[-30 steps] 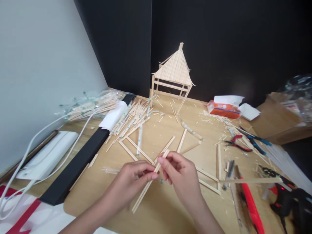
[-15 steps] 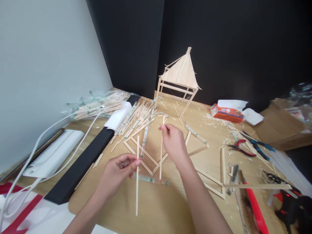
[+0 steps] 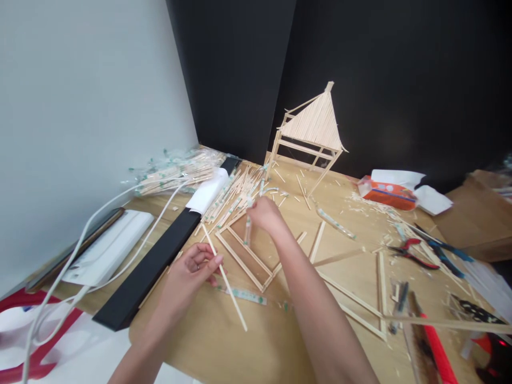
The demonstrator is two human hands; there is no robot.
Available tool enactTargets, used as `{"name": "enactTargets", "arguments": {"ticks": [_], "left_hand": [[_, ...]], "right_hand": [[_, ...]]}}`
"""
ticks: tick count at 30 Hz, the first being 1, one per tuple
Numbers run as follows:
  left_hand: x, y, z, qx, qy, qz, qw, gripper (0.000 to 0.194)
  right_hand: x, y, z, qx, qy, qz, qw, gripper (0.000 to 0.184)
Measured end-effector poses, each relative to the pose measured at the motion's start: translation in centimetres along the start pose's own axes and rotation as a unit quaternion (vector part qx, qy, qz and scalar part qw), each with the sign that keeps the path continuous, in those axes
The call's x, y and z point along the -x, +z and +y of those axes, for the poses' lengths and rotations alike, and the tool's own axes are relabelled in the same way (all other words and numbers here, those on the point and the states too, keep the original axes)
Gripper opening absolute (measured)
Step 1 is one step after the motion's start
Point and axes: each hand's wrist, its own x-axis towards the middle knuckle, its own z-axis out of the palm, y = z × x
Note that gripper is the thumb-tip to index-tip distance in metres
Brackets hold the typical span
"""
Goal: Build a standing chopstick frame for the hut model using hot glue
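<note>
My left hand (image 3: 198, 269) pinches a thin wooden chopstick (image 3: 232, 296) between thumb and fingers; it slants down to the right above the table. My right hand (image 3: 264, 214) reaches farther forward, fingers closed, over a clear wrapper (image 3: 247, 233) with green print. Whether the fingertips grip this wrapper I cannot make out. Beneath and beside it lies a rectangular frame (image 3: 244, 261) of joined sticks. Just past the hand is a pile of loose and wrapped chopsticks (image 3: 236, 194). Another wrapper (image 3: 248, 296) lies flat near my left hand.
A stick-built model house (image 3: 312, 128) stands at the back. More stick frames (image 3: 352, 293) lie right. Red-handled pliers (image 3: 416, 253), a tissue pack (image 3: 388, 193) and a glue gun (image 3: 494, 352) are at the right. A black bar (image 3: 160, 261), power strip (image 3: 110, 245) and white cables (image 3: 90, 213) are left.
My right hand has moved forward and left towards the pile; the stick it held upright no longer shows. The chopstick in my left hand has tilted from upright to slanted. The view has shifted left.
</note>
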Motion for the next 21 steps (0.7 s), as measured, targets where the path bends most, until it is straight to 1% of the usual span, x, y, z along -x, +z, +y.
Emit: {"name": "enactTargets", "arguments": {"ticks": [3,5,6,8,9,10,11,12,13,14,15,17,18,19,21], "left_hand": [[0.0,0.1,-0.4,0.018,-0.008,-0.018,1.0,0.034],[0.0,0.1,-0.6,0.025,-0.018,-0.026,0.999,0.034],[0.1,0.1,-0.6,0.025,-0.021,-0.029,0.999,0.034],[0.0,0.0,-0.7,0.024,-0.024,-0.027,0.999,0.033],[-0.1,-0.1,-0.8,0.025,-0.023,-0.022,0.999,0.033],[-0.2,-0.3,-0.9,0.029,-0.024,-0.014,0.999,0.034],[-0.4,-0.4,-1.0,0.033,-0.026,-0.004,0.999,0.036],[-0.6,-0.6,-1.1,0.04,-0.027,0.009,0.999,0.037],[-0.8,-0.7,-1.2,0.048,-0.027,0.019,0.998,0.038],[-1.1,-0.7,-1.3,0.056,-0.025,0.025,0.998,0.039],[-1.3,-0.7,-1.4,0.065,-0.022,0.027,0.997,0.038],[-1.7,-0.4,-1.6,0.075,-0.015,0.021,0.997,0.035],[-1.8,-0.2,-1.6,0.076,-0.012,0.013,0.997,0.034],[-1.9,0.0,-1.5,0.073,-0.011,0.003,0.997,0.033],[-2.2,0.5,-1.1,0.053,-0.017,-0.027,0.998,0.035]], "right_hand": [[-3.6,-1.2,-2.0,-0.056,-0.015,0.006,0.998,0.022],[-5.8,-1.9,-3.6,-0.093,-0.03,0.033,0.995,0.032],[-6.6,-2.1,-4.4,-0.107,-0.037,0.052,0.992,0.041],[-6.8,-2.5,-5.6,-0.138,-0.061,0.105,0.983,0.061],[-6.1,-2.6,-5.9,-0.154,-0.08,0.129,0.976,0.068],[-4.8,-2.6,-6.0,-0.174,-0.109,0.154,0.967,0.07],[-3.0,-2.5,-5.9,-0.188,-0.143,0.157,0.959,0.066],[-0.8,-2.4,-5.6,-0.184,-0.174,0.119,0.96,0.052],[1.7,-2.2,-5.1,-0.171,-0.199,0.057,0.963,0.034],[4.3,-2.0,-4.5,-0.15,-0.217,-0.008,0.965,0.028],[6.8,-1.7,-3.9,-0.123,-0.217,-0.047,0.967,0.028],[11.1,-1.0,-2.4,-0.061,-0.195,-0.079,0.976,0.019],[12.7,-0.6,-1.7,-0.044,-0.19,-0.078,0.978,0.015],[13.8,-0.2,-1.0,-0.036,-0.176,-0.07,0.981,0.023],[14.9,0.5,0.4,-0.038,-0.158,-0.049,0.986,0.031]]}}
